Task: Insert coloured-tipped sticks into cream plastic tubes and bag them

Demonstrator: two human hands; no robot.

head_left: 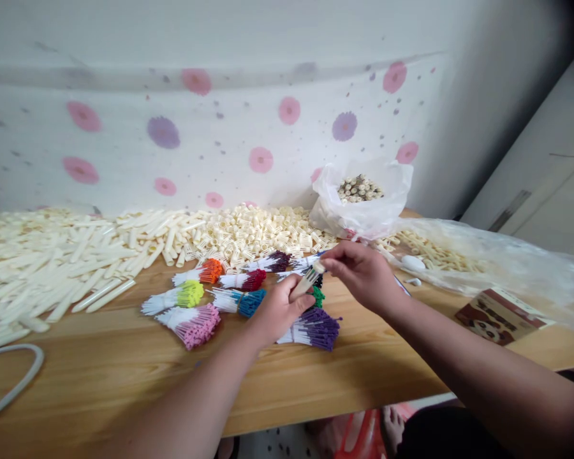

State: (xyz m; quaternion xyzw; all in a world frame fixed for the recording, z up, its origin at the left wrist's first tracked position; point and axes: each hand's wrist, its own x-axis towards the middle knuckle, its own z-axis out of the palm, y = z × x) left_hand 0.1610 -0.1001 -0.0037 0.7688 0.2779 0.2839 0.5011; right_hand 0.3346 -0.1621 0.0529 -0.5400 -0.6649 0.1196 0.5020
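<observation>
My left hand (pixel 280 310) is closed round a cream multicolour pen (pixel 309 279) with dark slots near its top, held tilted above the table. The fingers of my right hand (pixel 356 271) pinch together at the pen's upper end; what exactly lies between the fingertips is hard to make out. Beneath and beside my hands lie banded bundles of coloured refills with white shafts: purple (pixel 320 329), pink (pixel 196 324), yellow-green (pixel 186 294), blue (pixel 249 302), orange (pixel 210 271) and red (pixel 252 279). A green bundle (pixel 318 297) is partly hidden behind my left hand.
Long cream pen barrels (pixel 76 268) cover the table's left side, with a heap of short slotted pieces (pixel 263 229) behind the bundles. A white plastic bag (pixel 330 197) holds capped parts. To the right are a clear bag (pixel 521 255), small cream parts (pixel 440 252) and a brown box (pixel 497 317).
</observation>
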